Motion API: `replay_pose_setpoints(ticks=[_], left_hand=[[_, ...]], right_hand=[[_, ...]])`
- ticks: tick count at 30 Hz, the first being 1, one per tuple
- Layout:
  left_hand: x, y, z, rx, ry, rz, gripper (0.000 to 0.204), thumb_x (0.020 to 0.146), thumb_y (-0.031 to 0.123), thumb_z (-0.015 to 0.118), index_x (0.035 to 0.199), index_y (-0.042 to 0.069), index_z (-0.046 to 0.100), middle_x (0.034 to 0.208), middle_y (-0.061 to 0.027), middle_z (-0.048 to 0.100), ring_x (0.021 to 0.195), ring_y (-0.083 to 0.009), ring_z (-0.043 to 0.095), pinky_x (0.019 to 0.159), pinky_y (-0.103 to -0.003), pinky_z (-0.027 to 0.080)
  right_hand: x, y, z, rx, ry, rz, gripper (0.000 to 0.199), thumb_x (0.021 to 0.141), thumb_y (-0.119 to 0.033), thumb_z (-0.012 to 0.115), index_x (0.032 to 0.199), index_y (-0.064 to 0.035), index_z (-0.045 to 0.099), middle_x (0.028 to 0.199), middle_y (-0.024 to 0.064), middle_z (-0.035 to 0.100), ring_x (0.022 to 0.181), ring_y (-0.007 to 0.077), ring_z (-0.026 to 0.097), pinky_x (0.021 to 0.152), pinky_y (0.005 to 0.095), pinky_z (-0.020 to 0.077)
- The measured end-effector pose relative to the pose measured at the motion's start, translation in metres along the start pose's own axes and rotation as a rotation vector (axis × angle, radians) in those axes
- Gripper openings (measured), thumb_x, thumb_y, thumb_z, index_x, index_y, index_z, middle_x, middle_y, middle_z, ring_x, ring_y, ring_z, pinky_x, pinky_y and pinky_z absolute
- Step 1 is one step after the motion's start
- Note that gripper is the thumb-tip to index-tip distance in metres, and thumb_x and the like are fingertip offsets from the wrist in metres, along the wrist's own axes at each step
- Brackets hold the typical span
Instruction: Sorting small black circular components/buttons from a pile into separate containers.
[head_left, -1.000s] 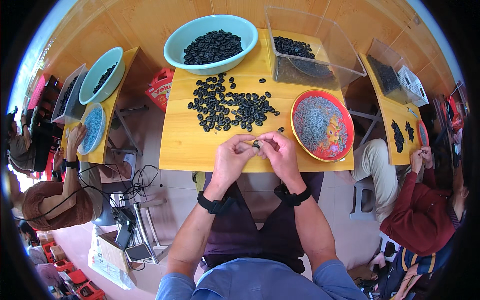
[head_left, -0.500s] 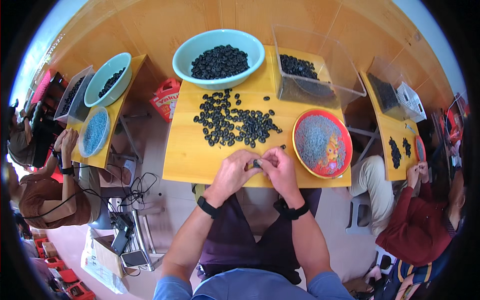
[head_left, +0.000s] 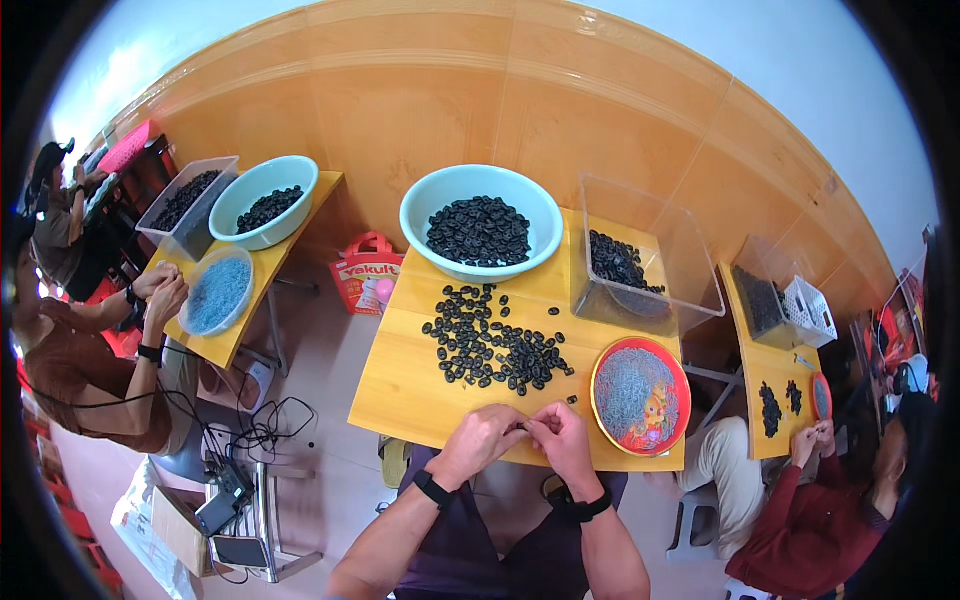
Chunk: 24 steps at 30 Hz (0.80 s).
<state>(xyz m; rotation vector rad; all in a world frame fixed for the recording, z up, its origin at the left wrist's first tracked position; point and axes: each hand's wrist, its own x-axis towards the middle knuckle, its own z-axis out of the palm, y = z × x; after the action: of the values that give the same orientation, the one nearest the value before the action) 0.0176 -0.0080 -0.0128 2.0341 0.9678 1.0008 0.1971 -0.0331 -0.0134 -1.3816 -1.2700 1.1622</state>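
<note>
Both hands are meeting right at the near edge of the yellow table (head_left: pixel 400 400), the left hand (head_left: pixel 483 440) and right hand (head_left: pixel 560 440) pinching a tiny dark piece (head_left: pixel 522 427) between the fingertips. It's so small I can't really tell which hand has the main hold, but the fingers on both are curling in tight around it. It's looking like a light, stiff little ring, so I'd guess it's easy to fumble and best pinched by its rim with thumb and forefinger. Just beyond the hands, a loose pile of black rings (head_left: pixel 495 350) is lying scattered on the table, and past that a teal bowl (head_left: pixel 481 222) is sitting heaped with more. A clear plastic bin (head_left: pixel 645 255) is standing at the right rear, and a red plate (head_left: pixel 640 395) of greyish bits is sitting just beside the right hand, close enough that an elbow swing might be nudging it.
</note>
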Motion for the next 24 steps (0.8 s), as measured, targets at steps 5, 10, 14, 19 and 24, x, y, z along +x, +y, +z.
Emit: replay_pose_setpoints(ticks=[5, 10, 14, 19, 24], left_hand=[[0.008, 0.011, -0.005, -0.201, 0.063, -0.107, 0.033, 0.082, 0.011, 0.079, 0.112, 0.003, 0.069, 0.087, -0.0089, 0.07, 0.077, -0.0234, 0.067, 0.075, -0.034, 0.056], [-0.03, 0.003, -0.022, -0.248, 0.321, -0.216, 0.03, 0.082, 0.008, 0.08, 0.111, 0.004, 0.071, 0.086, -0.0043, 0.071, 0.078, -0.0143, 0.066, 0.077, -0.028, 0.054], [-0.071, -0.003, -0.038, -0.279, 0.497, -0.318, 0.013, 0.084, 0.005, 0.078, 0.097, 0.003, 0.075, 0.078, -0.0031, 0.071, 0.067, -0.0087, 0.064, 0.066, -0.024, 0.052], [-0.133, -0.031, -0.058, -0.221, 0.514, -0.439, 0.006, 0.085, 0.005, 0.076, 0.09, 0.002, 0.076, 0.076, -0.0031, 0.071, 0.067, -0.0076, 0.061, 0.063, -0.024, 0.049], [-0.212, -0.07, -0.076, -0.089, 0.455, -0.715, 0.014, 0.089, 0.013, 0.072, 0.092, -0.001, 0.074, 0.074, -0.0071, 0.07, 0.065, -0.0105, 0.061, 0.062, -0.026, 0.049]], right_hand=[[0.001, -0.015, -0.019, 0.05, -0.072, 0.123, 0.008, 0.092, -0.006, 0.069, 0.094, 0.0004, 0.065, 0.074, 0.0048, 0.068, 0.061, 0.0102, 0.065, 0.054, 0.0236, 0.0503], [0.027, -0.079, -0.031, -0.244, -0.343, 0.043, 0.009, 0.094, -0.004, 0.064, 0.102, -0.0004, 0.068, 0.078, 0.0052, 0.07, 0.065, 0.0126, 0.067, 0.063, 0.0275, 0.0552], [0.074, -0.152, -0.01, 0.165, 0.038, -0.287, 0.035, 0.095, -0.002, 0.062, 0.129, 0.0063, 0.056, 0.11, 0.0136, 0.068, 0.091, 0.0185, 0.069, 0.085, 0.0295, 0.0558], [0.057, -0.134, 0.002, -0.229, 0.081, -0.259, 0.024, 0.092, -0.007, 0.069, 0.113, 0.0033, 0.068, 0.093, 0.0068, 0.071, 0.078, 0.0092, 0.065, 0.072, 0.0236, 0.0515], [0.012, -0.047, 0.016, -0.606, 0.035, -0.326, 0.012, 0.085, -0.005, 0.071, 0.096, 0.0016, 0.069, 0.082, 0.0111, 0.068, 0.07, 0.0205, 0.065, 0.065, 0.0307, 0.0509]])
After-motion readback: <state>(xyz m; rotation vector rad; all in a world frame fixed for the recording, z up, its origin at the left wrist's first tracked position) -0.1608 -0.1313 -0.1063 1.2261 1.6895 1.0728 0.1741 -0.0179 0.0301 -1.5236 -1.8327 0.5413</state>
